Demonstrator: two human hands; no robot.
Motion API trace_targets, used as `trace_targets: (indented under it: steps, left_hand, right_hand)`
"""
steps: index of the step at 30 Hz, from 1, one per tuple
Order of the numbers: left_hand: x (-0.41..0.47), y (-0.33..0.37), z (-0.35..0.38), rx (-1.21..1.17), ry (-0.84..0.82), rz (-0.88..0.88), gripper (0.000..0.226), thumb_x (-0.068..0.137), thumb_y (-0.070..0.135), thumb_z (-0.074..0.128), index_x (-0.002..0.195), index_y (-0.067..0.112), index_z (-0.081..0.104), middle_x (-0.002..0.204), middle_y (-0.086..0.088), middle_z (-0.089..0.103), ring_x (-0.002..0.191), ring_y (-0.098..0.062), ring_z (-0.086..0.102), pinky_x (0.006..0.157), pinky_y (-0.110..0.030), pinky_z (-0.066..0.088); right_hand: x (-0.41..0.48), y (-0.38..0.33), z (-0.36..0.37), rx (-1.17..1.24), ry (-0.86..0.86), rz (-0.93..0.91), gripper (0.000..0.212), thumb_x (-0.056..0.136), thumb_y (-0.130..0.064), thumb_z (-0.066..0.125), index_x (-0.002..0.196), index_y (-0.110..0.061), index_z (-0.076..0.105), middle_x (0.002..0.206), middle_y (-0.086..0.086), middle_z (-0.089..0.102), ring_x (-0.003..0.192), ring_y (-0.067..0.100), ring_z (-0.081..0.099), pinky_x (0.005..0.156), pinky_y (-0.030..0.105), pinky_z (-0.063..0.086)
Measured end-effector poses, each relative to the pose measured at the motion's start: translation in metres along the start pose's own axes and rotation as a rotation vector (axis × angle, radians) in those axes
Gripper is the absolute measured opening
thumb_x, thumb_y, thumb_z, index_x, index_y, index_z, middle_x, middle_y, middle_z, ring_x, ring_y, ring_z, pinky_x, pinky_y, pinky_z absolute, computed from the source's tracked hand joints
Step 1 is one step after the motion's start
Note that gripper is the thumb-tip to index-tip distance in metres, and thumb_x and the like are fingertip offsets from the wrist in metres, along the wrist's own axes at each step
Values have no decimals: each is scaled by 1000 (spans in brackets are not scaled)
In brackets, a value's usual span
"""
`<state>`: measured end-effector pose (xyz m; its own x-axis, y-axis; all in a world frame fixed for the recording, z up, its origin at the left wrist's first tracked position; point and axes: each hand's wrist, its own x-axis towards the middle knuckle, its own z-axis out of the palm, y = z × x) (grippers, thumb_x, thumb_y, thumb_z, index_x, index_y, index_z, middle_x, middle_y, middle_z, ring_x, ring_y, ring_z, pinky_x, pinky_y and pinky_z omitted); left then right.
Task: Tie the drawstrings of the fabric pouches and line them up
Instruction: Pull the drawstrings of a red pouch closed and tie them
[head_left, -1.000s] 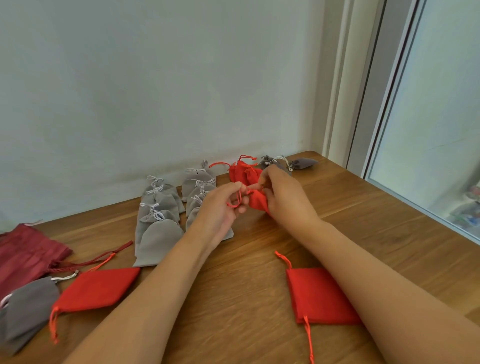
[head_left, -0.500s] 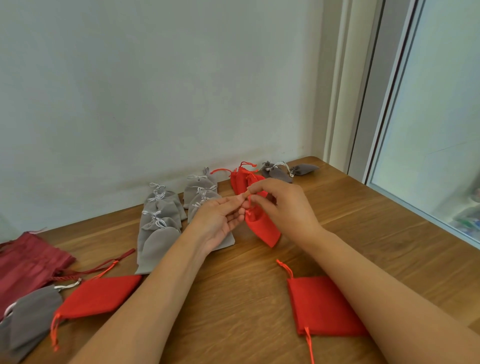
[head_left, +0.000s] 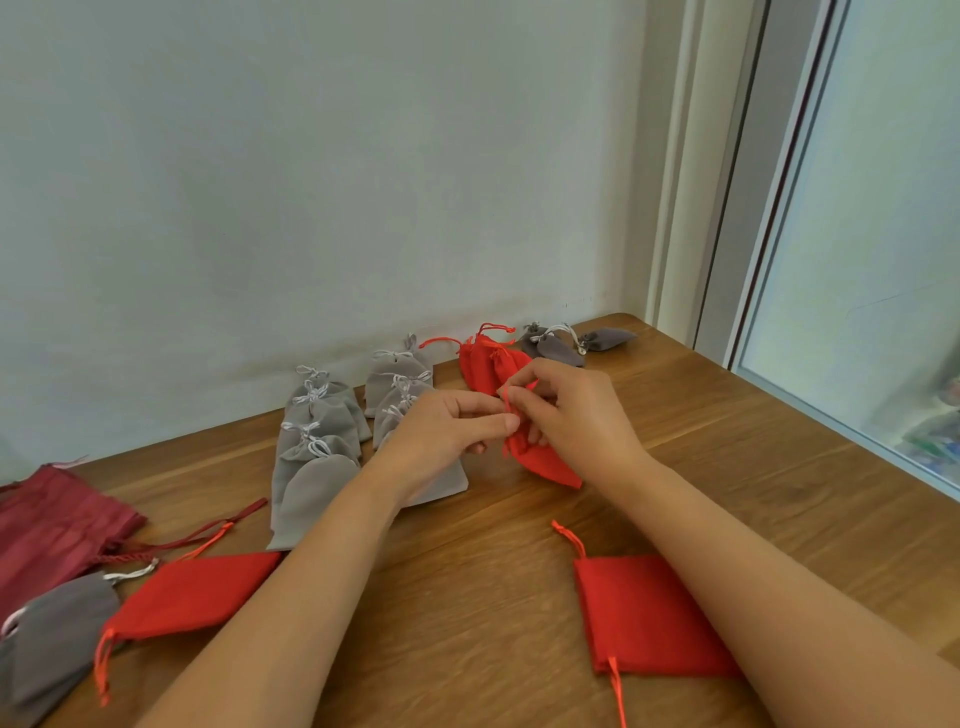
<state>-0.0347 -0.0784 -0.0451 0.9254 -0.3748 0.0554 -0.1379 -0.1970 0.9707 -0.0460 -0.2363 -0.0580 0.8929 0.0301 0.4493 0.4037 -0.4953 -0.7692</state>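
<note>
Clock centred on the two hands, 12 at the wall. The wooden table (head_left: 467, 597) carries everything. A big dark red bag (head_left: 52, 519) lies out at 8. The tied grey pouches (head_left: 317, 467) run in overlapping rows from 9 to 11, and a few tied red pouches (head_left: 480, 364) sit at 12. There's a flat untied pouch (head_left: 639, 613) at 5 and another one (head_left: 192, 592) at 8.

The one in work is the red pouch (head_left: 545, 462), dead centre. The right hand (head_left: 576, 421) holds it by the gathered neck, and its bottom corner looks to be resting on the wood. The left hand (head_left: 441, 436) pinches the drawstring (head_left: 504, 415) between thumb and forefinger, right against the right hand's fingertips.

My guess on handling: it's near weightless and totally floppy, with soft, slightly grippy fabric, so the body gives you nothing to brace on. Hold it at the neck and work the thin cord close to the knot with fingertips only. The cord is probably slick enough to slip loose if tension drops.
</note>
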Motion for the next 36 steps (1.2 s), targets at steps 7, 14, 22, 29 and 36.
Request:
trace_targets:
  steps: [7, 14, 22, 29, 36]
  left_hand:
    - [3, -4, 4, 63, 186, 18, 9, 85, 15, 70, 81, 9, 75, 65, 2, 68, 50, -1, 48, 49, -13, 36]
    - [3, -3, 10, -178, 314, -2, 6, 85, 9, 70, 83, 7, 75, 70, -5, 69, 47, -2, 47, 44, -12, 35]
    - [3, -2, 2, -308, 269, -126, 9, 79, 6, 72, 87, 12, 72, 63, 8, 63, 53, -3, 44, 47, -11, 38]
    - [0, -1, 4, 65, 231, 142, 11, 79, 4, 73, 82, 15, 72, 77, 4, 72, 78, -9, 66, 74, -23, 53]
    - [0, -1, 7, 74, 264, 232, 17, 78, -6, 69, 79, 11, 67, 76, 5, 68, 76, -6, 63, 74, -21, 51]
  right_hand:
    - [1, -4, -5, -55, -79, 8, 13, 92, -18, 62, 97, -17, 74, 80, -11, 70, 72, -4, 62, 72, 12, 48]
    - [2, -5, -11, -217, -14, -79, 10, 86, -16, 71, 93, -15, 77, 86, -8, 67, 74, -1, 53, 69, 4, 38]
    - [1, -3, -13, -213, -38, -180, 4, 82, -23, 74, 80, -24, 78, 77, -22, 60, 76, -3, 54, 65, 10, 36]
    - [5, -2, -17, -40, -21, -139, 5, 90, -19, 65, 93, -23, 66, 99, -12, 66, 74, 4, 52, 67, 12, 38]
    - [4, 5, -14, -12, -199, -22, 16, 84, -14, 71, 94, -26, 68, 64, -23, 60, 55, -1, 50, 54, 12, 35]
